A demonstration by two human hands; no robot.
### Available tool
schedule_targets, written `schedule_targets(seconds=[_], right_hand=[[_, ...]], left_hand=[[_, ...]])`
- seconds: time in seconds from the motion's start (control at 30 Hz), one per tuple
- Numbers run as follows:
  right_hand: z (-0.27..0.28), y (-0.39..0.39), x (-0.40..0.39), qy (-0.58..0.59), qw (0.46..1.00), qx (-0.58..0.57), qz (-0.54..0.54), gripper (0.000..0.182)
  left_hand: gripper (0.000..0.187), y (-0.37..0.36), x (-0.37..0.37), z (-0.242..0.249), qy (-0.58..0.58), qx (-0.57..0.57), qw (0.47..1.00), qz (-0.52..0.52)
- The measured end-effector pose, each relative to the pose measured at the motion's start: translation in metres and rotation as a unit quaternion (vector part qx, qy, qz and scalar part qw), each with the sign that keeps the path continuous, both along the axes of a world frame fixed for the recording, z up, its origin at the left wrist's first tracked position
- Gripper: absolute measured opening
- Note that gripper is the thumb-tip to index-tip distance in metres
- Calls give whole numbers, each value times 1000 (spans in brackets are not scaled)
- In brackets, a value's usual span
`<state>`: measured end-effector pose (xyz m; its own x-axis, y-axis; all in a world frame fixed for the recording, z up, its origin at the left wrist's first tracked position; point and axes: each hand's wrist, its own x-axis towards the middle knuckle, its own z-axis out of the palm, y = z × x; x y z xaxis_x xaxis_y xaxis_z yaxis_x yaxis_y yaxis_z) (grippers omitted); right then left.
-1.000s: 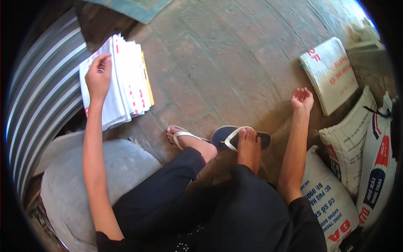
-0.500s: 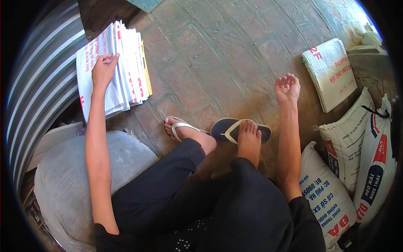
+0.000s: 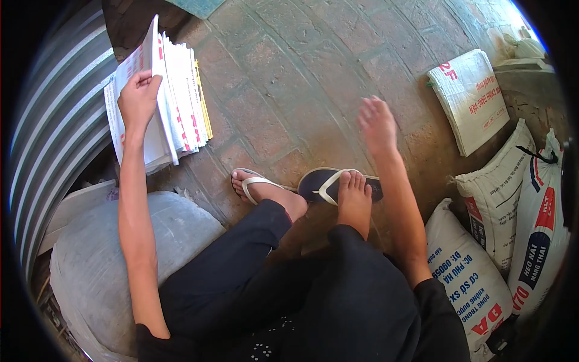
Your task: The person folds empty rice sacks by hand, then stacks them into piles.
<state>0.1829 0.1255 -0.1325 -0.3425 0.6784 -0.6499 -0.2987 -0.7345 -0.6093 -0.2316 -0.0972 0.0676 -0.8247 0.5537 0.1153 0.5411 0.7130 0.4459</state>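
At the upper left, my left hand [image 3: 137, 102] is closed on the edge of a folded white sack [image 3: 158, 69] with red print. This sack is lifted and tilted off the stack of folded sacks [image 3: 184, 99] beneath it, which has a yellow one at its right side. My right hand [image 3: 378, 125] hangs over the brick floor between the stack and the right-hand pile, touching nothing that I can see. Its fingers are smeared by motion. Nearest to it on the right lies a smaller pile of folded white sacks [image 3: 473, 99].
Several filled sacks [image 3: 470, 277] lean together at the lower right. Corrugated metal [image 3: 60, 120] curves along the left, beside a grey rounded slab [image 3: 132, 241]. My feet [image 3: 354, 202] and flip-flops [image 3: 310, 184] are on the brick floor [image 3: 289, 90].
My left hand has raised the top sack's edge, so it now stands up from the stack. My right hand has swung left and turned over from its palm-up pose.
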Motion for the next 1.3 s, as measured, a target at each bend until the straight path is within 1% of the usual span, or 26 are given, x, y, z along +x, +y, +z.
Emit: schedule_targets(seconds=[0.03, 0.07, 0.13, 0.17, 0.2, 0.23, 0.27, 0.33, 0.37, 0.4, 0.47, 0.5, 0.57, 0.67, 0.73, 0.77, 0.8, 0.87, 0.93, 1.0, 1.07, 1.1, 1.13, 1.2, 1.23, 1.3], right_hand=[[3, -10, -7, 25, 997, 26, 68, 49], [16, -18, -16, 45, 991, 15, 121, 53], [54, -23, -33, 87, 970, -5, 228, 61], [62, -20, -34, 134, 963, -28, 232, 65], [68, -18, -36, 182, 953, -52, 235, 69], [71, -17, -39, 230, 940, -75, 240, 72], [67, -15, -40, 210, 950, -59, 224, 75], [51, -10, -36, 164, 968, -24, 186, 79], [35, -10, -32, 97, 978, 1, 182, 67], [30, -11, -28, 73, 979, 23, 190, 61], [25, -16, -14, 18, 977, 64, 201, 49], [24, -20, -10, 65, 977, 54, 194, 37], [24, -29, -6, 42, 976, 77, 197, 36], [26, -24, -3, 7, 974, 99, 203, 32], [22, -7, 5, -45, 967, 144, 206, 30], [15, 5, 13, -79, 960, 185, 196, 28], [4, 19, 23, -135, 945, 226, 193, 27], [-11, 40, 38, -190, 918, 339, 78, 32], [-3, 56, 58, -284, 904, 314, 65, 37], [8, 56, 70, -399, 817, 411, 65, 45], [13, 51, 72, -483, 708, 507, 89, 52], [13, 45, 68, -509, 648, 555, 113, 56], [13, 40, 63, -533, 582, 599, 136, 60], [4, 23, 49, -472, 614, 598, 206, 62], [1, 13, 40, -441, 632, 593, 232, 62], [0, -9, 21, -424, 630, 590, 276, 62]], left_hand=[[38, 15, 17, 6, -40, 49, 997, -32], [37, 31, 36, 12, -81, 98, 990, -64], [38, 68, 89, 20, -145, 128, 974, -120], [40, 88, 117, 22, -255, 173, 939, -154], [43, 104, 141, 22, -360, 214, 890, -183], [46, 115, 155, 15, -352, 188, 888, -228], [49, 123, 166, 3, -344, 161, 884, -273], [55, 127, 188, -34, -324, 55, 900, -285], [57, 123, 199, -58, -287, 28, 901, -323], [59, 117, 209, -81, -246, 2, 900, -360], [57, 97, 237, -110, -186, 10, 908, -376], [54, 91, 247, -119, -188, 22, 915, -357], [48, 80, 258, -130, -192, 40, 930, -311], [38, 77, 239, -137, -299, -3, 927, -227], [31, 78, 218, -127, -238, 47, 962, -127], [32, 78, 201, -133, -209, 114, 967, -85], [33, 76, 181, -142, -179, 182, 966, -42], [38, 66, 146, -157, -107, 231, 967, 33], [48, 49, 133, -160, -157, 240, 948, 138], [62, 32, 134, -179, -44, 188, 973, 125], [64, 16, 153, -192, 35, 149, 986, 62], [60, 10, 158, -198, 133, 28, 991, 4], [55, 6, 162, -203, 106, 8, 993, -49], [46, 5, 176, -204, 49, -33, 986, -157], [43, 5, 182, -204, 17, -29, 983, -179], [37, 7, 192, -198, -44, -22, 974, -220]])
